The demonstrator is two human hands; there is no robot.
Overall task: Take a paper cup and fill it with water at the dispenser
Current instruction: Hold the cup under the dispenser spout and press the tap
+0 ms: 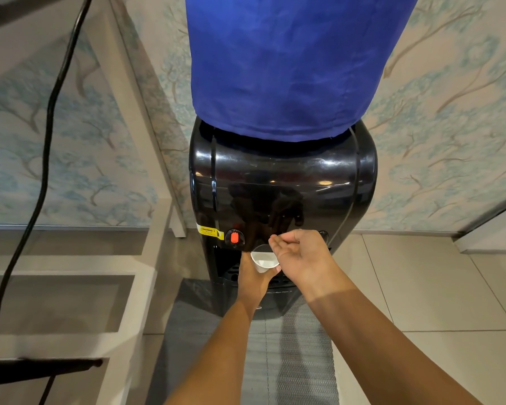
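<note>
A white paper cup [264, 261] is held upright in my left hand [253, 280], just below the front panel of the black water dispenser [281, 182]. A little water shows at the cup's bottom. My right hand [298, 254] hovers above and to the right of the cup, fingers curled loosely against the dispenser's front, covering the middle tap. A red tap button [234, 237] sits to the left of the cup. Part of another button [323, 235] peeks out to the right of my right hand.
A bottle under a blue cloth cover [287, 62] tops the dispenser. Beige shelving [70, 276] and a black cable [46, 159] stand at the left. A grey mat [287, 346] lies on the tiled floor in front. Patterned wallpaper is behind.
</note>
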